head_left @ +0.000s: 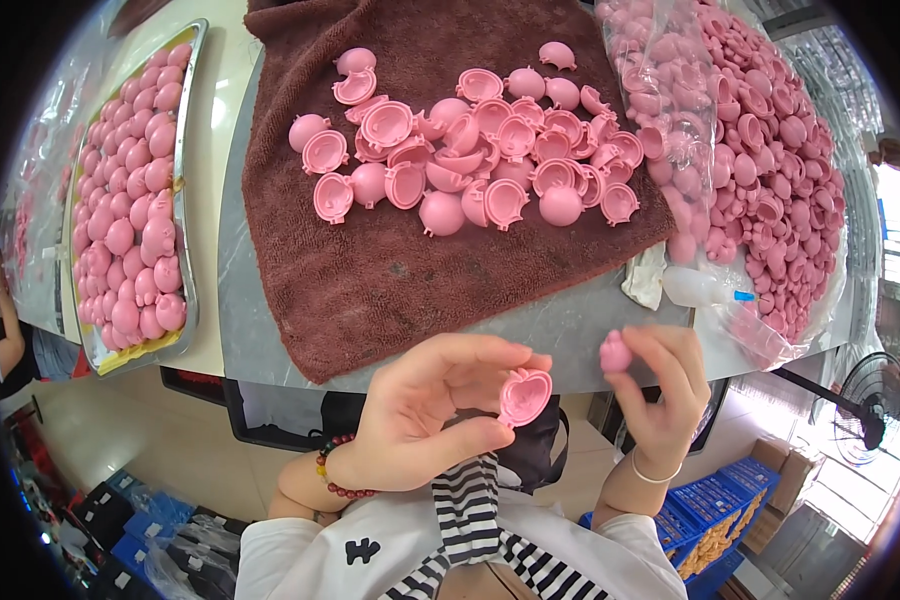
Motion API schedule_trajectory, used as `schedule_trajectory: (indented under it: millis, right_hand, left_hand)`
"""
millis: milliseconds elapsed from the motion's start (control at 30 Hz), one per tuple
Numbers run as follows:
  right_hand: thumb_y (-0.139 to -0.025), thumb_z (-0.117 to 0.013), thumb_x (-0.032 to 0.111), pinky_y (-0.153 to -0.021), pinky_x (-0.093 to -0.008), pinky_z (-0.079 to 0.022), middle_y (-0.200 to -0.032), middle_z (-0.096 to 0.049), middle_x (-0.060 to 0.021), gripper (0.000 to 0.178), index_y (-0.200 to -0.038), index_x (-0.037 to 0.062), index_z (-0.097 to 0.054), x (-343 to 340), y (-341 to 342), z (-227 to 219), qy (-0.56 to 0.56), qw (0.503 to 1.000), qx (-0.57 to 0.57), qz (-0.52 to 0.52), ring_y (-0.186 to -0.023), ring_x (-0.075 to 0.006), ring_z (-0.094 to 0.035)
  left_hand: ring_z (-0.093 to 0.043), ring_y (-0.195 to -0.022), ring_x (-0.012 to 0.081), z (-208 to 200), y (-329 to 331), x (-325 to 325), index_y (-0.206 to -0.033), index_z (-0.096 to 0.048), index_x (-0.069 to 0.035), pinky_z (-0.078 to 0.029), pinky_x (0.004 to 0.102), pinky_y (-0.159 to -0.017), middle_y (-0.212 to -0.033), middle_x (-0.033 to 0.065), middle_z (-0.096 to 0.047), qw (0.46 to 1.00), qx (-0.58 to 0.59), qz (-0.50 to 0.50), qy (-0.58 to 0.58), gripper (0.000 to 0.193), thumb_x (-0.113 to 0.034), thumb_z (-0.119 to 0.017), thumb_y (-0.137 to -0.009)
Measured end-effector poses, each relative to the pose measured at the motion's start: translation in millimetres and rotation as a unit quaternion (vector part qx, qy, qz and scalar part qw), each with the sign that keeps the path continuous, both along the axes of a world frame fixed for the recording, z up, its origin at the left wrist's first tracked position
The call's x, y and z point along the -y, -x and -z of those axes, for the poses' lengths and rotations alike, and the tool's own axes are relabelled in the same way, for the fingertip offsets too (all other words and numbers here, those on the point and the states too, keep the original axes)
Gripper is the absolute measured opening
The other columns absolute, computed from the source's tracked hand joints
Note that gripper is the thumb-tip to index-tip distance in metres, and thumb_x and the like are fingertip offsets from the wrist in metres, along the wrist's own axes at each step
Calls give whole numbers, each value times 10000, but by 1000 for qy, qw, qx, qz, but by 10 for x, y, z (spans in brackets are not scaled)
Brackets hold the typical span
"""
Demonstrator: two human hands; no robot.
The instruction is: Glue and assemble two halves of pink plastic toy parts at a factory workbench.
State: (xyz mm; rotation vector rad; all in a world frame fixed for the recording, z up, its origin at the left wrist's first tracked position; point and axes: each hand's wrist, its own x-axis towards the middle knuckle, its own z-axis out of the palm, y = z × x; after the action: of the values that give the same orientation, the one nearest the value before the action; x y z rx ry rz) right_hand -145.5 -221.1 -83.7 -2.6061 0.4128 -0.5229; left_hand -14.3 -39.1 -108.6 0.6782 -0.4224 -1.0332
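My left hand (405, 415) pinches a hollow pink plastic half-shell (526, 396) between thumb and fingers, its open side facing up toward me. To its right, my right hand (670, 390) holds a small rounded pink plastic piece (615, 351) between thumb and fingertips. The two pieces are apart, both held just off the table's front edge. Beyond my hands lies a brown towel (370, 275) with a loose group of pink half-shells (388, 124) on it, some hollow side up and others dome up.
A metal tray (192, 130) of closed pink balls stands at the left. At the right, a clear plastic bag (660, 60) lies by a large heap of pink parts (770, 150). A white squeeze bottle (695, 287) with a blue tip and a crumpled white cloth (644, 278) lie by the towel.
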Motion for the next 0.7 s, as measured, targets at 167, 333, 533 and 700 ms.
schedule_trajectory:
  millis: [167, 333, 533, 700]
  right_hand:
    - [-526, -775, 76, -607, -284, -450, -832, -613, -49, 345, -845, 61, -642, -278, -122, -18, -120, 976, 165, -70, -700, -193, -565]
    - [-544, -766, 79, -611, -269, -457, -868, -620, -47, 334, -857, 76, -652, -315, -229, 81, -134, 970, 173, -103, -713, -185, -574]
    - [-540, -768, 81, -598, -264, -452, -840, -610, -42, 350, -872, 83, -656, -336, -243, 97, -143, 969, 177, -96, -698, -181, -567]
    - [-536, -775, 49, -552, -282, -439, -725, -549, -17, 355, -864, 78, -641, -296, -128, 23, -121, 974, 154, -113, -616, -168, -524]
  left_hand:
    - [-532, -1042, 247, 0, 25, 41, -1102, -472, 57, -445, 338, -881, -1146, 240, -499, 990, 126, -11, -58, 403, 49, -635, -733]
    - [-604, -917, 200, -20, 5, 77, -1034, -574, 49, -494, 289, -794, -1099, 164, -563, 969, 223, -43, -97, 338, 43, -652, -706]
    - [-581, -967, 233, -25, -40, 62, -1053, -568, 54, -469, 292, -803, -1108, 205, -550, 913, 393, -59, -92, 376, 19, -673, -693]
    - [-569, -971, 233, -6, -40, 110, -1083, -561, 49, -448, 313, -824, -1090, 200, -562, 947, 314, -26, -59, 459, -41, -722, -663]
